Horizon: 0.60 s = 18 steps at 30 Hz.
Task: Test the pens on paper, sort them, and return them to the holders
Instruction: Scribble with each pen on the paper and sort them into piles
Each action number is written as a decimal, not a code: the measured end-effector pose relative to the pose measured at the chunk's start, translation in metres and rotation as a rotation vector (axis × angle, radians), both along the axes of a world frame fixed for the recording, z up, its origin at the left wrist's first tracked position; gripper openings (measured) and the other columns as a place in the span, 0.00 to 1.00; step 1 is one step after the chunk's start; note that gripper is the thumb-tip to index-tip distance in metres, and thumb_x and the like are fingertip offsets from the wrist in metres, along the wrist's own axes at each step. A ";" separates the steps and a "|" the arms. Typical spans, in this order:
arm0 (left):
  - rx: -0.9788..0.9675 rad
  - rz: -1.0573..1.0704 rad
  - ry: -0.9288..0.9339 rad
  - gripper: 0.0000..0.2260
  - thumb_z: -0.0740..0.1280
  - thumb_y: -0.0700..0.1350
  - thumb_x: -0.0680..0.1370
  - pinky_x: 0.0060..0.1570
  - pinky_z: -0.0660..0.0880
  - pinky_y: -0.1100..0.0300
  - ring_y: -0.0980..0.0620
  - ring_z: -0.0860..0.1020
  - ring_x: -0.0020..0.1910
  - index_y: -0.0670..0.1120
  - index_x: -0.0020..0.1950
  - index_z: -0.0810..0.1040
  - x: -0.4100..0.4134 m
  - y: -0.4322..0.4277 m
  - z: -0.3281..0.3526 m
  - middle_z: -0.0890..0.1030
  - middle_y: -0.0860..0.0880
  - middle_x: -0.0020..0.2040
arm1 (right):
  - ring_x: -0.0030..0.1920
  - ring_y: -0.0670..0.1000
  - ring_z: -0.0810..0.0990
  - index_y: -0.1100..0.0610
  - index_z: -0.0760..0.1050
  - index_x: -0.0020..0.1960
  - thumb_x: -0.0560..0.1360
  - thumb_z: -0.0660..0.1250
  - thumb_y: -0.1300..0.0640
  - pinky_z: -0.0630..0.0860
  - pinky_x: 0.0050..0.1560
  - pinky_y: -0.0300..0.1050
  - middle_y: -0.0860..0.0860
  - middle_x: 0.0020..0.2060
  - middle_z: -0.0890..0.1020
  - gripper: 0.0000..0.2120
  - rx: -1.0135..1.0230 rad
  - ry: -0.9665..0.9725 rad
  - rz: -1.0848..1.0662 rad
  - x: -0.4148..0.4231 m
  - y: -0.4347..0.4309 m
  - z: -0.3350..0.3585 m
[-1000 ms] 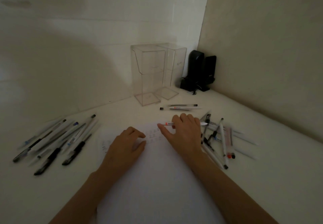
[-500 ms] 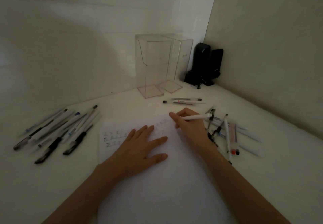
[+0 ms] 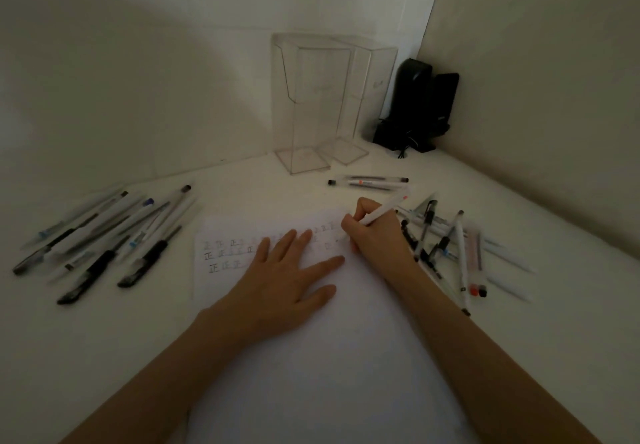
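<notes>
A white sheet of paper (image 3: 311,374) lies in front of me with rows of small written marks near its top left. My left hand (image 3: 287,277) presses flat on it, fingers spread. My right hand (image 3: 377,235) grips a white pen (image 3: 384,209) with a red end, its tip down on the paper's upper right. Several pens lie in a pile at the left (image 3: 100,242), several more at the right (image 3: 446,246). Two pens (image 3: 370,182) lie in front of two clear holders (image 3: 311,104) at the back, which look empty.
A black device (image 3: 419,107) with a cable stands in the back corner beside the clear holders. Walls close the desk at the back and the right. The light is dim.
My left hand went from loosely curled to flat and spread on the paper. My right hand turned the white pen from lying sideways in its fingers into a writing grip, tip on the paper.
</notes>
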<state>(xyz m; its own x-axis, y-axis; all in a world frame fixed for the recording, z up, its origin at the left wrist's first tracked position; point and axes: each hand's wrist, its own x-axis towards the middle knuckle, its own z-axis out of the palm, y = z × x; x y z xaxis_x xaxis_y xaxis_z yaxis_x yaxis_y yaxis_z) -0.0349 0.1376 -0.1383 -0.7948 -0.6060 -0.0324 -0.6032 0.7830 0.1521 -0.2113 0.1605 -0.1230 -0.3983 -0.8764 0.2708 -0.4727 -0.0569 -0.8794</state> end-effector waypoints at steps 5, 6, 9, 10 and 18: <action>-0.013 -0.003 0.002 0.31 0.31 0.69 0.65 0.70 0.38 0.48 0.48 0.39 0.74 0.70 0.70 0.42 0.000 0.000 0.000 0.41 0.49 0.76 | 0.24 0.44 0.62 0.57 0.60 0.33 0.72 0.63 0.67 0.60 0.23 0.31 0.52 0.25 0.63 0.15 -0.004 0.020 -0.021 0.000 -0.002 -0.002; -0.018 -0.007 0.002 0.32 0.29 0.69 0.65 0.70 0.38 0.48 0.48 0.40 0.74 0.70 0.70 0.41 0.000 0.000 -0.001 0.41 0.49 0.76 | 0.24 0.45 0.62 0.57 0.60 0.33 0.72 0.62 0.67 0.60 0.23 0.32 0.52 0.26 0.62 0.15 -0.003 0.020 -0.027 -0.001 -0.003 -0.003; -0.025 -0.005 0.003 0.32 0.30 0.69 0.65 0.70 0.39 0.48 0.48 0.40 0.75 0.70 0.70 0.42 0.000 -0.001 -0.002 0.42 0.49 0.76 | 0.24 0.45 0.63 0.58 0.61 0.33 0.72 0.62 0.67 0.61 0.23 0.32 0.54 0.26 0.63 0.13 -0.001 0.006 -0.012 -0.002 -0.002 -0.002; -0.025 -0.005 0.006 0.32 0.30 0.69 0.65 0.70 0.39 0.48 0.48 0.40 0.75 0.70 0.70 0.42 0.000 -0.001 -0.002 0.42 0.49 0.76 | 0.24 0.44 0.62 0.58 0.61 0.33 0.71 0.63 0.67 0.60 0.23 0.31 0.53 0.26 0.63 0.13 0.004 0.015 -0.009 -0.001 -0.002 -0.002; -0.025 -0.005 -0.006 0.33 0.29 0.69 0.65 0.70 0.37 0.49 0.48 0.40 0.74 0.69 0.70 0.41 0.000 0.001 0.001 0.41 0.49 0.76 | 0.24 0.45 0.62 0.59 0.62 0.33 0.70 0.63 0.68 0.61 0.24 0.35 0.53 0.25 0.63 0.13 -0.020 -0.019 -0.021 -0.003 -0.002 -0.003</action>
